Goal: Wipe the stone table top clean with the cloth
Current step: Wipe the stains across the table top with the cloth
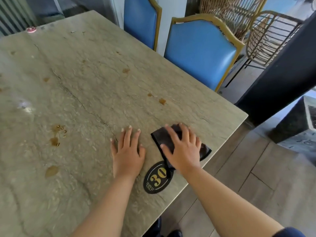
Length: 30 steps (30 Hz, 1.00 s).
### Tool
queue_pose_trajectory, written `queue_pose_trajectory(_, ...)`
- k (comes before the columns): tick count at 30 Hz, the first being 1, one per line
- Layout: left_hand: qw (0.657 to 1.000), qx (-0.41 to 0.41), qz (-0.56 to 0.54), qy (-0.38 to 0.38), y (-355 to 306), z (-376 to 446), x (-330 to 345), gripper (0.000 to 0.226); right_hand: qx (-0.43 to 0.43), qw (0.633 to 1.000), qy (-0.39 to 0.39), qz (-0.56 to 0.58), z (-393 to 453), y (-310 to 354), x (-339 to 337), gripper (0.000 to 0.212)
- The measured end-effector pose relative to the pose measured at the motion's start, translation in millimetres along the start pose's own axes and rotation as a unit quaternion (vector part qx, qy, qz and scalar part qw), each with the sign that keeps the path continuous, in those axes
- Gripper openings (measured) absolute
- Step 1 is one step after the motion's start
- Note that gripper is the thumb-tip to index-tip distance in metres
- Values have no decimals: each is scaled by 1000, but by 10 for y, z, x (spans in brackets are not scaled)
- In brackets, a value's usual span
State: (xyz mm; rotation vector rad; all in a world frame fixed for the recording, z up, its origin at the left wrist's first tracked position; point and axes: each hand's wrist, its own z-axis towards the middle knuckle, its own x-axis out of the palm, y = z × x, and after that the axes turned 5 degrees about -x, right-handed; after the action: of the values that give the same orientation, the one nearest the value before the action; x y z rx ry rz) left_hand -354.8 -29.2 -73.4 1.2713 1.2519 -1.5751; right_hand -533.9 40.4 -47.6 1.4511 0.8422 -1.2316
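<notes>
Near table corner | right hand flat on cloth (fingers spread) | left hand flat, fingers straight

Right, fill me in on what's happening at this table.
A person is wiping the grey-green stone table top. Their right hand presses flat on a dark folded cloth near the table's right edge, beside the black oval number-30 plaque. Their left hand rests flat on the stone. Brown spill spots remain unwiped further left.
</notes>
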Motion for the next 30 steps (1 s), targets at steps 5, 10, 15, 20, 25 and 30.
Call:
queue_pose_trajectory(5, 1000, -5, 9, -4, -20, 21, -14, 57, -37, 997, 44, -46, 115, -69, 124, 55)
queue_pose_trajectory(10, 1000, -7, 28, 3, -25, 31, -26, 57, 100, 993, 60, -31, 635, -34, 91, 60)
queue_pose_trajectory(15, 1000, -3, 28, 8, -16, 46, -16, 61, -118, 989, 85, -29, 145, 283, 175, 57)
queue_pose_trajectory(20, 1000, -1, 25, 15, -35, 38, -38, 58, -131, 989, 68, -21, 184, -296, 56, 48)
queue_pose_trajectory(25, 1000, -8, 27, 10, -29, 47, -22, 54, 15, 998, 66, 7, 780, -258, 4, 56)
queue_pose_trajectory(30, 999, -28, 31, 3, -83, 40, -2, 53, -266, 957, 117, -23, 440, -122, 19, 56)
